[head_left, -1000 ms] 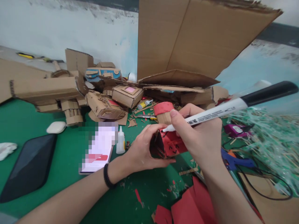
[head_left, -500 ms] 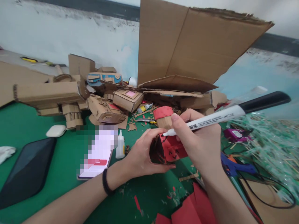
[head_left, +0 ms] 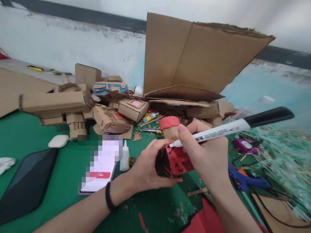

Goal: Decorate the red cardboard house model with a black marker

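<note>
My left hand (head_left: pixel 148 166) is wrapped round a small red box (head_left: pixel 178 163), its fingers on the top and the thumb below. The box's open dark end faces left, and black marks like a smiling face show on its red side. In my right hand (head_left: pixel 206 155) is a whiteboard marker (head_left: pixel 222 130), white with a black cap on its rear end. The marker's tip touches the red surface near the box's upper left edge, at a short black stroke. Just behind the box stands a cardboard cylinder with a red top (head_left: pixel 169 127).
Several cardboard models (head_left: pixel 52 103) and a large cardboard sheet (head_left: pixel 194 58) are at the back. A phone (head_left: pixel 99 174), a glue bottle (head_left: pixel 124 157) and a black tablet (head_left: pixel 29 181) lie left. To the right are a blue glue gun (head_left: pixel 245 178), its cable and plastic wrap (head_left: pixel 279 158). Red paper (head_left: pixel 204 220) lies in front.
The whole view has shifted, so the scene sits slightly lower. Both hands keep their holds, and the marker tip stays at the box's upper left edge.
</note>
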`<state>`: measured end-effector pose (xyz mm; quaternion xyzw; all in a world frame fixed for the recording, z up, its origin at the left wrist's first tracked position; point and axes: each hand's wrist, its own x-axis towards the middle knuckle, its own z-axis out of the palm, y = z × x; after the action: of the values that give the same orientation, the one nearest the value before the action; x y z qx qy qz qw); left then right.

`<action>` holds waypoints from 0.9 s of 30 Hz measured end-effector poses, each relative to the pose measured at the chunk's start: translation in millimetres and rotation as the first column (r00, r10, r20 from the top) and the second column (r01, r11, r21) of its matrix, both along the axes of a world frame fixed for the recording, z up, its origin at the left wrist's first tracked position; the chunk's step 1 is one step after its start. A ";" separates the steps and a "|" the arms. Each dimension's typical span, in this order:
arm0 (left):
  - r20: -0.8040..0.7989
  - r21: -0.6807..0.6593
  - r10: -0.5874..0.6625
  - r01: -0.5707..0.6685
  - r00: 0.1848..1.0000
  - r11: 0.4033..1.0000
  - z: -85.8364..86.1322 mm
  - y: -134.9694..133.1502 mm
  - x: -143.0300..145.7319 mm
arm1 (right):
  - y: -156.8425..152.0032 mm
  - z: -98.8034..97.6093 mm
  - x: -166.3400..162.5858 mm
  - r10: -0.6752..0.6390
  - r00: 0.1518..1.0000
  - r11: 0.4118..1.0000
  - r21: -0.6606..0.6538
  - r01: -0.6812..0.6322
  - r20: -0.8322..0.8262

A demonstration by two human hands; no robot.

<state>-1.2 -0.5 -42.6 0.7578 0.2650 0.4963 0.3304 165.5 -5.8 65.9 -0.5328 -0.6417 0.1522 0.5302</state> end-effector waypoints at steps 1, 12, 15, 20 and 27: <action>0.000 -0.002 -0.002 0.002 1.000 1.000 0.0 0.1 0.0 | -1.6 0.6 -1.9 -0.017 0.999 1.000 -0.010 0.016 -0.030; -0.012 -0.077 -0.007 0.006 1.000 0.997 3.8 -3.2 -1.0 | -5.2 2.4 -7.7 -0.074 0.997 0.996 -0.048 0.074 -0.005; -0.002 -0.061 -0.006 0.006 1.000 0.998 3.9 -3.0 -0.9 | -3.0 0.3 -5.3 -0.067 0.998 0.997 -0.033 0.067 -0.001; 0.002 -0.040 -0.012 0.012 1.000 0.999 4.2 -3.0 -1.7 | 1.6 -4.0 3.3 -0.035 0.999 0.999 -0.004 0.035 -0.020; -0.005 -0.056 -0.013 0.013 1.000 0.998 3.1 -2.8 -1.6 | 4.8 -1.7 5.2 0.066 0.996 0.998 0.021 -0.067 0.056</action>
<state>-2.8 -3.3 -39.4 0.7513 0.2747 0.4844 0.3542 170.8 -1.1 64.2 -0.5091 -0.6753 0.1478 0.5128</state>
